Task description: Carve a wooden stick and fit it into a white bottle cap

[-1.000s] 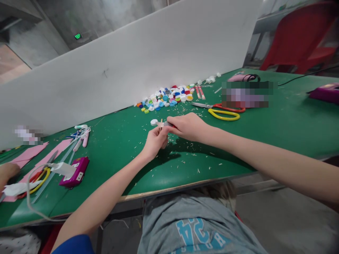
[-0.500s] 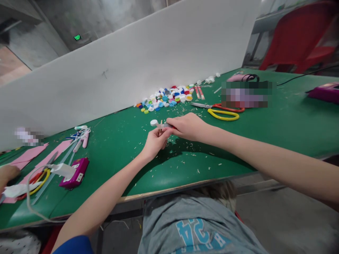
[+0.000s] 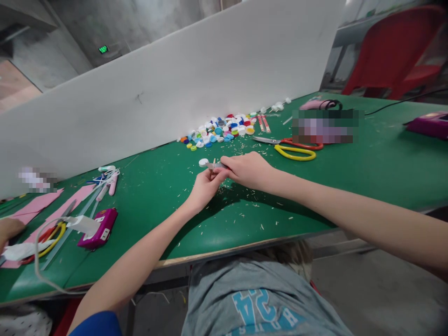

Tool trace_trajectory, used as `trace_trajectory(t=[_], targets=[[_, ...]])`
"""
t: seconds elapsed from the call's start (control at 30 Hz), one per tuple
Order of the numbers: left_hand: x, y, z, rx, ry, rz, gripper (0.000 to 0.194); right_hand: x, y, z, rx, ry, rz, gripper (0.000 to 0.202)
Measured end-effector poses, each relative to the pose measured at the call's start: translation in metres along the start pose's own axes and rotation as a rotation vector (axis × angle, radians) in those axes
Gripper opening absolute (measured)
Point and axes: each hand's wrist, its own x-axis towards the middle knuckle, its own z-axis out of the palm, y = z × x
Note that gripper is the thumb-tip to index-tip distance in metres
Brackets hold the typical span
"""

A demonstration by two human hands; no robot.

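Note:
My left hand [image 3: 206,187] is closed around a thin wooden stick [image 3: 214,162], whose tip sticks up between the fingers. My right hand [image 3: 247,170] grips a small knife [image 3: 217,165] with a grey blade, laid against the stick; a bit of red shows by the fingers in the earlier frame. Both hands meet just above the green table. A white bottle cap [image 3: 203,162] appears just beyond the left fingertips; whether it touches the stick or blade I cannot tell. Pale wood shavings [image 3: 245,215] lie scattered around and below the hands.
Behind the hands lies a heap of coloured bottle caps [image 3: 219,130] against the white partition [image 3: 210,70]. Red-and-yellow scissors [image 3: 296,151] lie to the right. On the left are a purple power strip [image 3: 100,228], pink paper [image 3: 38,205] and another person's hand [image 3: 10,229].
My right hand shifts very slightly, with the knife still against the stick. My left hand keeps its hold almost unmoved.

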Motion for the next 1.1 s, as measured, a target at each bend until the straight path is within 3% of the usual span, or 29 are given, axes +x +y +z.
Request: trace_trajectory(t=[0.37, 0.73, 1.1], targets=[[-0.002, -0.001, 0.002, 0.032, -0.001, 0.004, 0.047, 0.001, 0.003, -0.005, 0.015, -0.086, -0.025, 0.045], [-0.001, 0.005, 0.004, 0.117, 0.022, -0.066, 0.044, 0.003, 0.004, 0.003, -0.051, -0.048, 0.031, 0.049], [-0.005, 0.013, 0.011, 0.083, 0.064, -0.177, 0.048, 0.001, -0.003, 0.002, -0.072, -0.109, 0.082, 0.044]])
